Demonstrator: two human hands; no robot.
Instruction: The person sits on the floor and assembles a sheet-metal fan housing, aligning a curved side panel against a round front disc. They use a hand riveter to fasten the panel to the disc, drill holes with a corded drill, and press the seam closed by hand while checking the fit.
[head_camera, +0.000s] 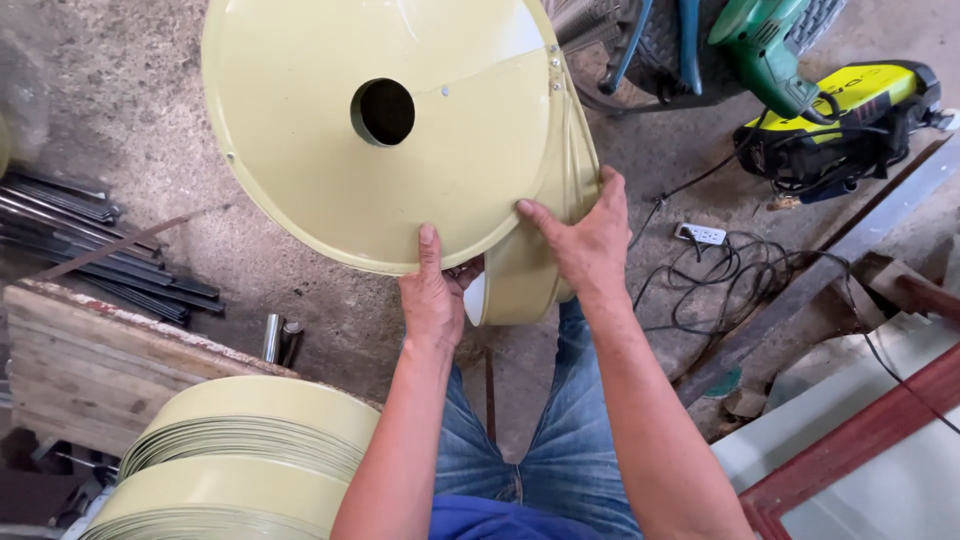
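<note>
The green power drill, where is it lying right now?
The green power drill lies on the concrete floor at the top right of the head view, beside a yellow-and-black tool case, beyond the person's right hand.

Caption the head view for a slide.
Both hands, left and right, grip a pale yellow metal cone over a concrete floor.

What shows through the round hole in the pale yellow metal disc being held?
Only darkness shows through the hole in the disc. Whatever lies behind is covered by the disc; both hands grip its lower rim.
</note>
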